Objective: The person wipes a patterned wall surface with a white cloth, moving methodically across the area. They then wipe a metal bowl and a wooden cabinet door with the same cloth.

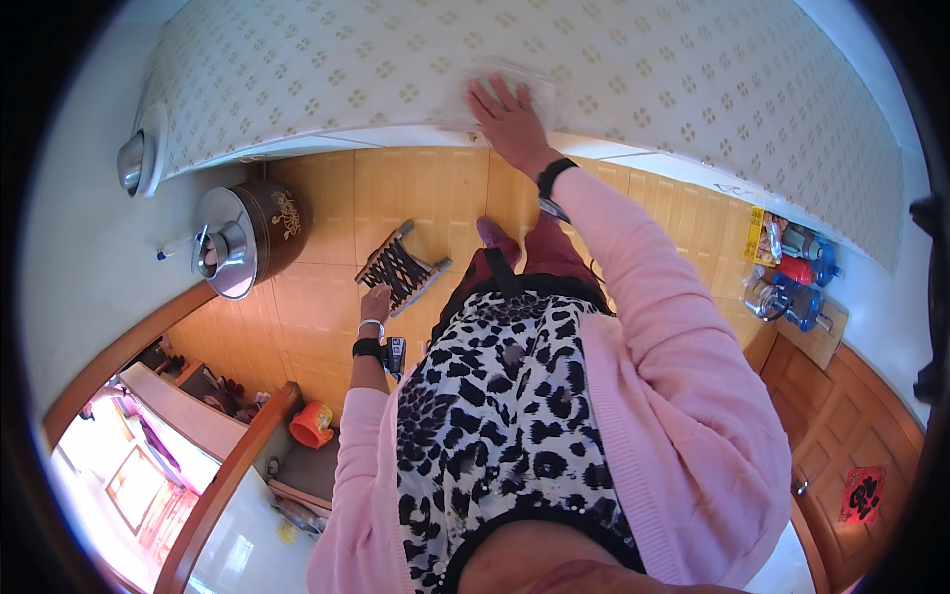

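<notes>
My right hand lies flat on a cream tabletop cover with a small gold flower pattern, its fingers spread. Beneath the palm and fingers is a thin, pale piece, perhaps a cloth; its outline is faint against the cover. My left hand hangs low at my side with the fingers curled in, and nothing shows in them. Below that hand a folding stool with a dark criss-cross woven seat stands on the floor.
A brown barrel-shaped jar with a metal lid stands at the left wall. A metal bowl sits at the table's left end. Bottles and packages stand at the right, near a wooden door. An orange bucket is at lower left.
</notes>
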`<state>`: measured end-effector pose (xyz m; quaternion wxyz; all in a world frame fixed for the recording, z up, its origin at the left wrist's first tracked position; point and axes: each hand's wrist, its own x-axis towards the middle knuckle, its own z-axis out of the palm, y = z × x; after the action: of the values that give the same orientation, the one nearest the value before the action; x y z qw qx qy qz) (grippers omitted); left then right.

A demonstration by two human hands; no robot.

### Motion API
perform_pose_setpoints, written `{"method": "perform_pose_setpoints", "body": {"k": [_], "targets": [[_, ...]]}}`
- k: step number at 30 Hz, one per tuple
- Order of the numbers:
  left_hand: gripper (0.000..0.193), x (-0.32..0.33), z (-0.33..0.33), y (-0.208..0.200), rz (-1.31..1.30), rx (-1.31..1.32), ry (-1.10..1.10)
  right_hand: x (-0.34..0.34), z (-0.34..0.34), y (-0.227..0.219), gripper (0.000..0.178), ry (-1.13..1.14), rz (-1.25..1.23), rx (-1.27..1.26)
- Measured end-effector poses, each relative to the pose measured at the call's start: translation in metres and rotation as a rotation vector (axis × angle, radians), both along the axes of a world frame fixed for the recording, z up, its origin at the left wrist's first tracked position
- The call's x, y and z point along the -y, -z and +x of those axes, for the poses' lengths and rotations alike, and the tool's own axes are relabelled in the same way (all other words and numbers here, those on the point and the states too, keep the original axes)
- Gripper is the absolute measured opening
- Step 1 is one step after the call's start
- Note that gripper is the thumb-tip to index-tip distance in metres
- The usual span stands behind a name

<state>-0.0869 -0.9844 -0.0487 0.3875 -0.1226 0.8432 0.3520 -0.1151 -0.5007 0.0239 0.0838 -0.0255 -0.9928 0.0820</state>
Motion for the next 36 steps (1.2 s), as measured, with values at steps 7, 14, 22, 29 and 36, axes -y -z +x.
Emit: {"method": "perform_pose_setpoints", "body": {"k": [7, 14, 22, 29, 36], "targets": [[0.039, 0.006, 0.019, 0.007, -0.049, 0.014, 0.081, 0.004, -0.002, -0.006, 0.053, -0.03, 0.08, -0.059], [0.039, -0.026, 0.052, 0.014, -0.06, -0.013, 0.073, -0.098, 0.103, -0.007, 0.051, -0.037, 0.085, -0.132], [0.028, -0.141, 0.108, 0.001, -0.024, -0.005, 0.025, -0.273, 0.297, 0.0, 0.06, 0.13, 0.138, -0.07], [0.04, -0.237, 0.147, -0.016, -0.126, -0.266, 0.56, -0.411, 0.439, -0.006, 0.059, 0.206, 0.05, 0.043], [0.046, -0.256, 0.168, -0.041, -0.191, -0.259, 0.406, -0.445, 0.476, 0.005, 0.06, 0.294, 0.069, 0.012]]}}
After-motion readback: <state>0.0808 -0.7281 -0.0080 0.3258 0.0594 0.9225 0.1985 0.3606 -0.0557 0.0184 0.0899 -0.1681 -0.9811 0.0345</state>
